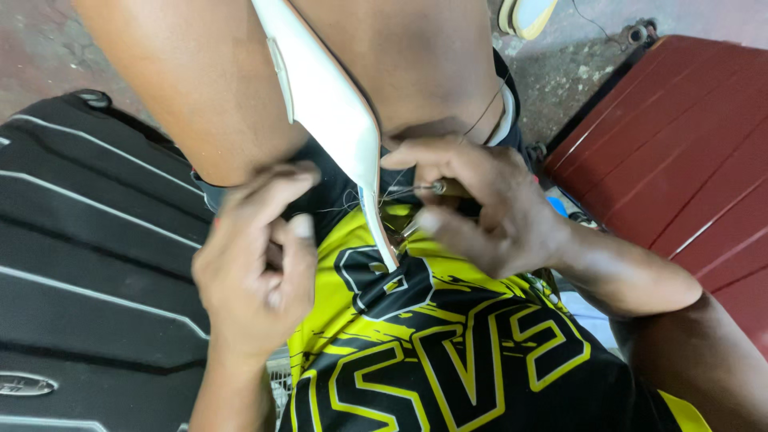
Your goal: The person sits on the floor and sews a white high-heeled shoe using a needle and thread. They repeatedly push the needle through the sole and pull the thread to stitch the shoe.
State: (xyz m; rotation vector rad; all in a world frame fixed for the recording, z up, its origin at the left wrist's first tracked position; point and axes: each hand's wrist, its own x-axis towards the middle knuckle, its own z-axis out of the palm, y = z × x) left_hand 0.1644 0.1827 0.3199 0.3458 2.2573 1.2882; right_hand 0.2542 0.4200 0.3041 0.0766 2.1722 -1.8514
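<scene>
Shoe [328, 96], white, smooth, pointed; right hand [480, 204] pinches metal awl [428, 188], left hand [256, 264] curled beside, grip unclear.

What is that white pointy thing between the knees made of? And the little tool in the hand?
The white shoe part looks like smooth leather or a leather-like sheet: it has an even, faintly shiny surface and a thin cut edge. The tool in the right hand seems metal at its tip, which glints silver; its handle is hidden by fingers. Thin thread runs from it.
</scene>
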